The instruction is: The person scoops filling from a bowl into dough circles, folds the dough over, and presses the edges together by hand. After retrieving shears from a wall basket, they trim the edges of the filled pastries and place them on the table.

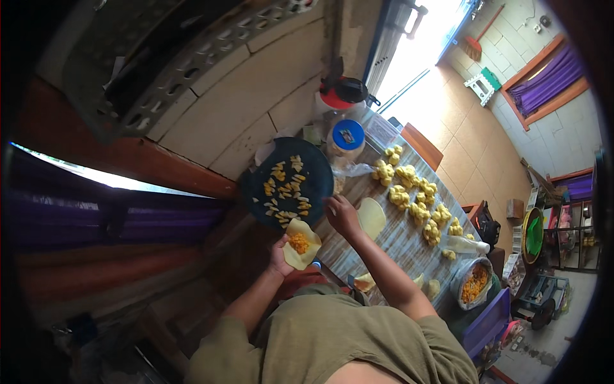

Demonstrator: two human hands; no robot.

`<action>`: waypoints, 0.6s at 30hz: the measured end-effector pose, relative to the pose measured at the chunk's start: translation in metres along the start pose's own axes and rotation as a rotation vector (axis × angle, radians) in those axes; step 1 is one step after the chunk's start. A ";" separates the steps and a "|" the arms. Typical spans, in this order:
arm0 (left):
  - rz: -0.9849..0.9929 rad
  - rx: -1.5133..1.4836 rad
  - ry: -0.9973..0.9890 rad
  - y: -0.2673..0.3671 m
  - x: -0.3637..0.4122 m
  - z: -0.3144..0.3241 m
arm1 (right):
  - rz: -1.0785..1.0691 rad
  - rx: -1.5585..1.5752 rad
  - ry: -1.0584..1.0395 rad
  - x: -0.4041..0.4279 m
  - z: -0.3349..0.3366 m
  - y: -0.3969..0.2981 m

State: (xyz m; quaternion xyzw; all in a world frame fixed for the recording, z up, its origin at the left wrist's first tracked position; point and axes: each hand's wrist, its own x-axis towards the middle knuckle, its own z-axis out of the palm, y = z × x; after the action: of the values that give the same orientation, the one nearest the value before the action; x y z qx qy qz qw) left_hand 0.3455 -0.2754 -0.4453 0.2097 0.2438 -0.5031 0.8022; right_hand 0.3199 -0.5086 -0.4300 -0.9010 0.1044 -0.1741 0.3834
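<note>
My left hand [280,255] holds a flat round of pale dough [309,254] from below, its edges curling up. A mound of orange shredded filling [299,243] lies in the middle of that round. My right hand [341,213] is at the near right rim of a dark round tray [259,185], its fingers bent; whether they pinch anything is too small to tell. Pieces of what look like sliced boiled egg [288,187] lie across the tray. Just right of my right hand, another flat dough round [371,218] rests on the wood-patterned tabletop [348,252].
Clusters of yellow dough balls [419,213] stand along the table's far side. A clear bottle with a white cap [463,245] lies near a lined container of orange filling [474,284]. A blue-lidded jar [348,135] stands behind the tray. Folded dough pieces [364,282] lie by my right forearm.
</note>
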 end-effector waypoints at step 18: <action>0.173 -0.092 -0.124 0.084 0.028 0.005 | -0.074 -0.268 -0.317 0.103 0.065 -0.004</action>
State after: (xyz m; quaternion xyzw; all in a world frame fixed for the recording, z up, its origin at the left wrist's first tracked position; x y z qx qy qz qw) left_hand 0.4330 -0.2639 -0.4511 0.1614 0.1973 -0.4325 0.8649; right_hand 0.4408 -0.4965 -0.4455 -0.9632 0.0320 -0.0288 0.2653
